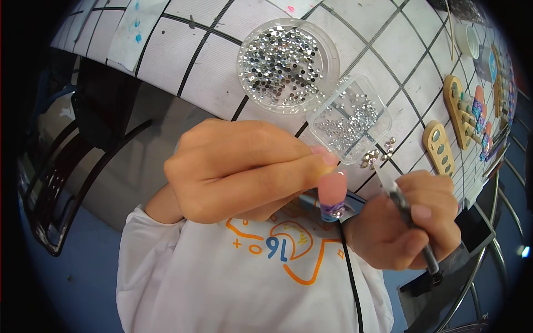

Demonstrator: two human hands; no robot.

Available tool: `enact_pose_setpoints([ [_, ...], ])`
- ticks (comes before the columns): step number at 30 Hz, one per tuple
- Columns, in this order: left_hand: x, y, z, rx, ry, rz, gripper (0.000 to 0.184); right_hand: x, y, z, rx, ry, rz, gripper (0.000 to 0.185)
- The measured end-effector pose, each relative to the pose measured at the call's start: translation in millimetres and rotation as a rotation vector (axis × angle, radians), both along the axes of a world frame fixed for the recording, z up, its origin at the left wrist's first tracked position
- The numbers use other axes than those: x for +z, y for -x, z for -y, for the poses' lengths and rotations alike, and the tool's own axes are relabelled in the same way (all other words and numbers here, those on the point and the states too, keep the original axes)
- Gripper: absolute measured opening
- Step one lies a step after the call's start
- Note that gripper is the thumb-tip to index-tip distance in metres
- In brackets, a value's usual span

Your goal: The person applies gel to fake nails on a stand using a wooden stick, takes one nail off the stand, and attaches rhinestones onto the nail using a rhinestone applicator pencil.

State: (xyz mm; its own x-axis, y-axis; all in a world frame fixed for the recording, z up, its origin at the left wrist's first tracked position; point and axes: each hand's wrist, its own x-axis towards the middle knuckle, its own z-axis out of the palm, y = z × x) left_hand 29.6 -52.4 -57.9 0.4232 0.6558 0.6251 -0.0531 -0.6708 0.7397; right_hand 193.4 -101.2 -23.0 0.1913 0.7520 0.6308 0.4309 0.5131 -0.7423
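Observation:
My left hand (244, 169) is closed, pinching a press-on nail (333, 188) at one end between thumb and finger. The nail is pink, with a purple and blue glittery band at its lower end. My right hand (408, 222) is wrapped round a dark pen-shaped picker (410, 216), its pale pointed tip (385, 176) directed up and left, apart from the nail. Just above that tip lies a small heap of larger rhinestones (371, 159) on the table. The far side of the left hand's fingers is hidden.
A round clear dish (335, 53) of silver rhinestones stands on the tiled-pattern table (216, 61). Beside it is a square clear box (383, 114) of smaller stones. Wooden nail stands (436, 145) are at the right, some bearing finished nails (480, 108). A chair (53, 183) stands at left.

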Motion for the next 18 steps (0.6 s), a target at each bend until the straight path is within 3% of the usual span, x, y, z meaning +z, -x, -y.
enact_pose_setpoints([
  [3, 1.4, 2.9, 0.1, -0.030, 0.034, 0.017, 0.031, -1.8, -10.4, -3.8, 0.102, 0.125, 0.048, 0.016],
  [6, 3.0, 3.3, 0.5, -0.049, 0.057, 0.002, 0.031, -3.2, -4.8, -7.8, 0.030, 0.161, 0.062, 0.016],
  [18, 2.9, 3.0, 1.4, -0.020, 0.062, -0.015, 0.031, -4.2, 1.4, -11.7, -0.022, 0.143, 0.113, 0.017],
])
